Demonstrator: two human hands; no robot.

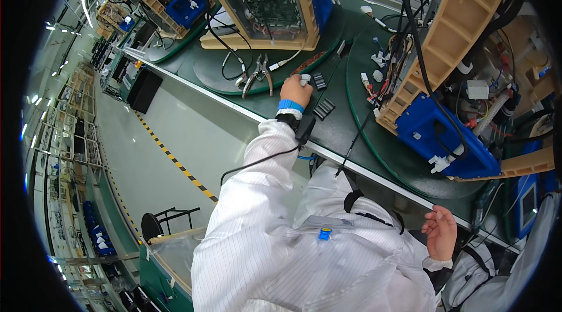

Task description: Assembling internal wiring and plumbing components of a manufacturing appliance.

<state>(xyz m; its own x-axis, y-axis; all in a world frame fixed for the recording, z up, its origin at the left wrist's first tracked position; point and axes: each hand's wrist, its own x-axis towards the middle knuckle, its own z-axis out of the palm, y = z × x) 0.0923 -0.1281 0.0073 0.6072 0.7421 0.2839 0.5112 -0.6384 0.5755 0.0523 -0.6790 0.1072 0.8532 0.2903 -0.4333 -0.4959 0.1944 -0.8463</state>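
— Reaching out across the bench, the left hand [295,91] sits at the far end of a long white sleeve [257,195], with a blue wrist strap [291,105] just behind it. What does it have?

— A small white part [305,79], pinched at the fingertips with the fingers curled round it. The part is tiny from up here, so I can't say what kind of piece it is, perhaps a connector.

— Where does that put it on the bench?

— On the dark green work mat [336,127], just beside a few black ribbed blocks [323,108]; one lies right next to the hand, another a little nearer the body. To the left of the hand lie a pair of pliers [258,72] with a white cable [285,62] beside them.

— And the right hand [440,232]?

— Low at the near edge of the bench, well apart from the left. It holds nothing; the fingers are loosely curled and the fingertips rest at the table edge [410,198].

— What stands around them?

— Beyond the left hand, a beige frame with a green circuit board [270,2] stands tilted on a round green turntable [211,69]. To the right a second beige frame [451,31] leans over, with black cables hanging from it, and a blue plastic housing [439,136] at its lower end. A black cord [257,161] runs from the wrist strap down along the sleeve.
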